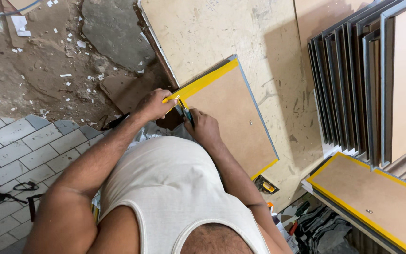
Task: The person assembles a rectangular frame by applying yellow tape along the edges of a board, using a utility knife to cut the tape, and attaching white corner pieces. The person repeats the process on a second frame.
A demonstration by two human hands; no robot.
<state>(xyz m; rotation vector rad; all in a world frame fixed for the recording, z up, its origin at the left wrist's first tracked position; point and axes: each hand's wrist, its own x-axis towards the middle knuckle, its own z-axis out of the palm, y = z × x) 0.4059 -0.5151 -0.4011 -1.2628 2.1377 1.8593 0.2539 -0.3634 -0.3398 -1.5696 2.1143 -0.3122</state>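
So: 1 board (pixel 231 117), L hand (pixel 153 106) fingers clamped on yellow tape (pixel 203 82); R hand (pixel 203 127) on 1 cutter (pixel 185 113).

The view is bright and evenly lit, with warm daylight-like tones and no blown-out glare. A soft, broad shadow falls across the pale workboard (pixel 222 33) toward its right edge, dimming the strip beside the stacked frames (pixel 353 89). Shadow also pools under the person's body at the board's near edge. Focus is sharp throughout; the wide lens bends straight lines slightly toward the corners.
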